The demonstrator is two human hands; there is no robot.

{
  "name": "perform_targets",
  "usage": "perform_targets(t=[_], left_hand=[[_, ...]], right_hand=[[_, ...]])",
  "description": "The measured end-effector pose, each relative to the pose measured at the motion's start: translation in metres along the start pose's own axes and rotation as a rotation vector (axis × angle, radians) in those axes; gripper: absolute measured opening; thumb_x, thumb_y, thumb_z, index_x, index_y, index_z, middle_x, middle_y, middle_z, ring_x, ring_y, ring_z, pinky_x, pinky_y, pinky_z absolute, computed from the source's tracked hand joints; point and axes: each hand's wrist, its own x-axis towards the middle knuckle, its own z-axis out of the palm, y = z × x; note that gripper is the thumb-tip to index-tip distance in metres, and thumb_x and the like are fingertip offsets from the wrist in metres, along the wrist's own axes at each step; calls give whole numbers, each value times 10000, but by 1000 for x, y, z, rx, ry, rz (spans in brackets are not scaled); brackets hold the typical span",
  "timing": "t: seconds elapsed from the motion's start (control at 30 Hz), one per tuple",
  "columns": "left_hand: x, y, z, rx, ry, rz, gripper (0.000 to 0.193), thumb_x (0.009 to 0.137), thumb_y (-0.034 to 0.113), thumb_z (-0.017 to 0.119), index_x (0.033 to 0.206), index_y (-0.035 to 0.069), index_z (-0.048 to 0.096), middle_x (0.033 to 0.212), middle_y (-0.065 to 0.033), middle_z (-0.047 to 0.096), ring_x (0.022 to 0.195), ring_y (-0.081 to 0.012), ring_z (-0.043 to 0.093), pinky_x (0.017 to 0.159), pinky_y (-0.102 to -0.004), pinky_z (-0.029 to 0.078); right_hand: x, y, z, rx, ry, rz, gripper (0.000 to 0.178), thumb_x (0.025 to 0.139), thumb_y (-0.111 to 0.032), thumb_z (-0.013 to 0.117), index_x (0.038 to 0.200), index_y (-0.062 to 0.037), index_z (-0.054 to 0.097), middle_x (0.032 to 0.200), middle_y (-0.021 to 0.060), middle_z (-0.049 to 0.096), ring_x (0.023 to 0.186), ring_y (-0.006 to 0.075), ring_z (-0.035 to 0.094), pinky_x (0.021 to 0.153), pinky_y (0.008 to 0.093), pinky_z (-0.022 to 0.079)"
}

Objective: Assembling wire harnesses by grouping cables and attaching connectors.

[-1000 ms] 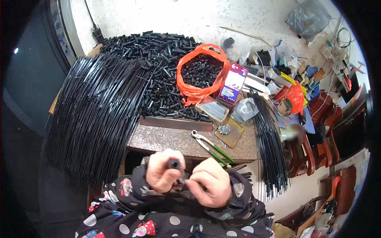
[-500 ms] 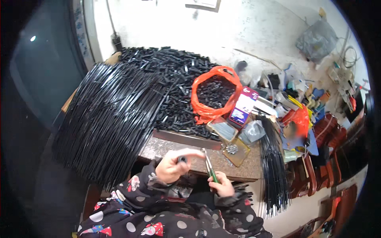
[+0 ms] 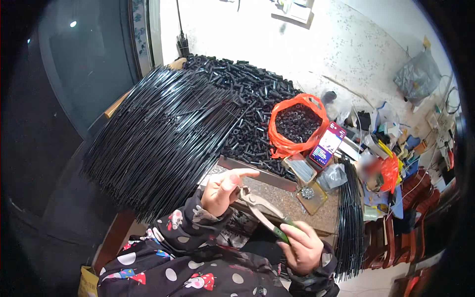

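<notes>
Pliers with green handle grips [image 3: 264, 213] lie across the front of my body, held by my right hand [image 3: 304, 246] around the grips, which stand apart. The metal jaws point up and left, close against the fingertips of my left hand [image 3: 221, 192]. That hand has its index finger stretched out to the right, while thumb and other fingers are curled together. Whatever is between them is hidden, and I cannot tell if the jaws grip anything. Behind lies a big heap of short black tubular parts [image 3: 257, 131].
Long thin black rods [image 3: 163, 143] fill the left side; a smaller bundle [image 3: 350, 222] hangs at the right. A red plastic bag [image 3: 282, 148] of small dark parts, a phone [image 3: 327, 144], a clear box [image 3: 300, 168] and a yellowish tray [image 3: 316, 204] with small metal pieces stand along the table.
The view has swung so the scene sits farther right. The pliers have tilted from steep to slanting, handles now visibly apart, jaws nearer my left fingers. A dark round piece seen in my left hand is now hidden.
</notes>
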Motion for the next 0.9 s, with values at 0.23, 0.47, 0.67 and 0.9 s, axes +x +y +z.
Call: perform_targets(t=[0.23, 0.47, 0.67, 0.9], left_hand=[[3, 3, 5, -75, -257, 35, 326, 866, 283, 452, 983, 20, 604, 592, 76, 440, 498, -7, 335, 459, -179, 262], [2, 13, 3, 67, -159, 55, 246, 843, 198, 531, 972, -3, 592, 664, 48, 510, 576, -12, 392, 525, -172, 308], [12, 15, 9, -143, -361, -48, 303, 832, 259, 572, 973, -8, 586, 608, 74, 473, 520, 5, 361, 477, -160, 264], [13, -2, 11, 49, -261, 69, 280, 817, 241, 597, 934, -11, 566, 675, 30, 546, 573, -17, 441, 527, -161, 334]], right_hand=[[-55, 17, 60, 2002, -351, 936, 332, 853, -124, 465, 1131, 51, 420, 794, 194, 592, 649, 249, 622, 512, 339, 515], [-6, 9, 31, 536, -146, 553, 532, 625, -129, 691, 1097, -33, 465, 739, 84, 577, 598, 124, 548, 554, 237, 440], [-21, 17, 35, 1560, -670, 973, 223, 793, -76, 556, 970, 53, 517, 644, 101, 592, 537, 157, 566, 511, 267, 459], [-10, 24, 23, -61, 155, 150, 529, 621, -85, 688, 1081, 14, 445, 818, 132, 556, 638, 234, 578, 579, 297, 461]])
